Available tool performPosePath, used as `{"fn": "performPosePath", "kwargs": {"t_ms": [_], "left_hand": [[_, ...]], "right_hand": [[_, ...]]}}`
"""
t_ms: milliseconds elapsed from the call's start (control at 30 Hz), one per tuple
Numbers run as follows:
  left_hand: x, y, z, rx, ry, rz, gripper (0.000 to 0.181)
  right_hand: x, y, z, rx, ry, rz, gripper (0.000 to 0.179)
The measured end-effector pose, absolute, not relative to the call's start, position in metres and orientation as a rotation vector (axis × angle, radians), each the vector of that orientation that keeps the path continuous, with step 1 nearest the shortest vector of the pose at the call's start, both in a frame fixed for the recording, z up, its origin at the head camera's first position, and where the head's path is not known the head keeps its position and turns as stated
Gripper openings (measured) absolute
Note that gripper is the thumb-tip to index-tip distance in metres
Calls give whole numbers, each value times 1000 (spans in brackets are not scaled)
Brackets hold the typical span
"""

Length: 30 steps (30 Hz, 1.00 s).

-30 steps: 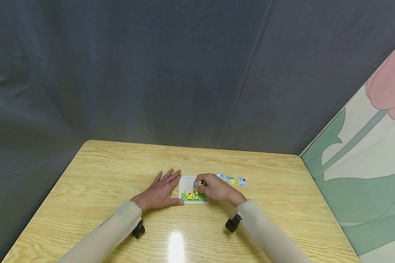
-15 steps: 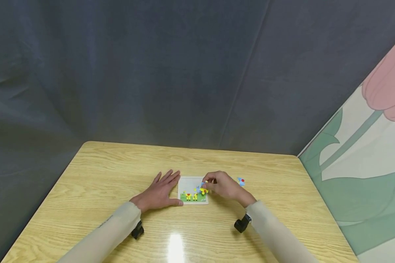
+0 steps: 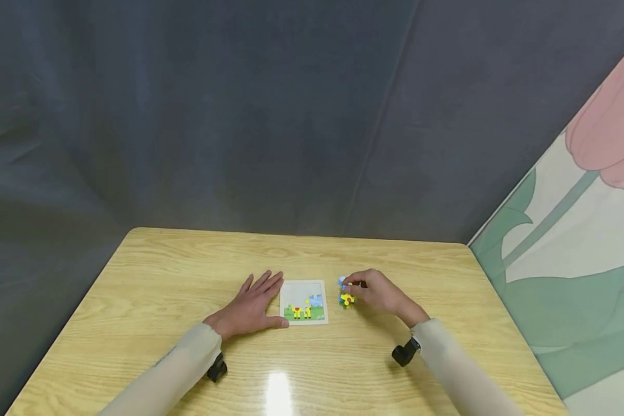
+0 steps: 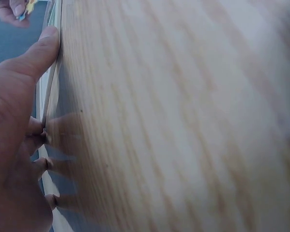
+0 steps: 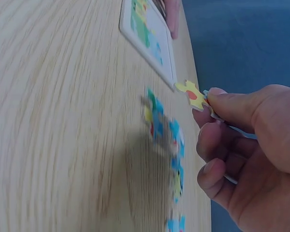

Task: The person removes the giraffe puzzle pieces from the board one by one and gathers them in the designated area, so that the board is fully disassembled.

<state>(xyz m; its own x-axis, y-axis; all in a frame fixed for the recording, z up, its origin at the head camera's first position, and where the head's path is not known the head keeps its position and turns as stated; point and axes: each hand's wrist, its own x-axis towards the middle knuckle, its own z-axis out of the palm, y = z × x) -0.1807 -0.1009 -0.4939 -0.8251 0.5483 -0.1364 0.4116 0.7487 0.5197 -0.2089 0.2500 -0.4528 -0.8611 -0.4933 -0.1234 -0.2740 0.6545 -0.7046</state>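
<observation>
My left hand (image 3: 249, 306) rests spread beside a white puzzle tray (image 3: 299, 289), thumb and fingertips right at its left edge. Inside the tray's lower part lie fitted pieces (image 3: 304, 312) showing green ground and yellow animal legs, with some pale blue at the right. Beyond the tray's right side, my right hand (image 3: 382, 293) pinches a yellow puzzle piece (image 5: 192, 94) with a red spot between thumb and index finger, raised over the table. The left wrist view shows my left thumb (image 4: 43, 50) along the tray's side, the other fingers partly hidden behind the palm.
Several loose puzzle pieces (image 5: 177, 181), mostly blue, lie in a row on the table beneath my right hand, which mostly hides them from the head view. A dark curtain (image 3: 270, 115) hangs behind the wooden table (image 3: 187, 248), and a flower-patterned cloth (image 3: 567, 271) at the right.
My right hand has moved right, from over the tray to over the loose pieces, keeping hold of the yellow puzzle piece. My left hand has stayed at the tray's left edge.
</observation>
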Motion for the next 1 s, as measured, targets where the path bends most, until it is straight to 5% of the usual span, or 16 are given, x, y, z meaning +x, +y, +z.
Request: {"fn": "performPosePath", "kwargs": {"t_ms": [1000], "left_hand": [[-182,-102,-494,772,2668,713,103]], "right_hand": [[-205,285,-472,-516,2701,-844,5]]}}
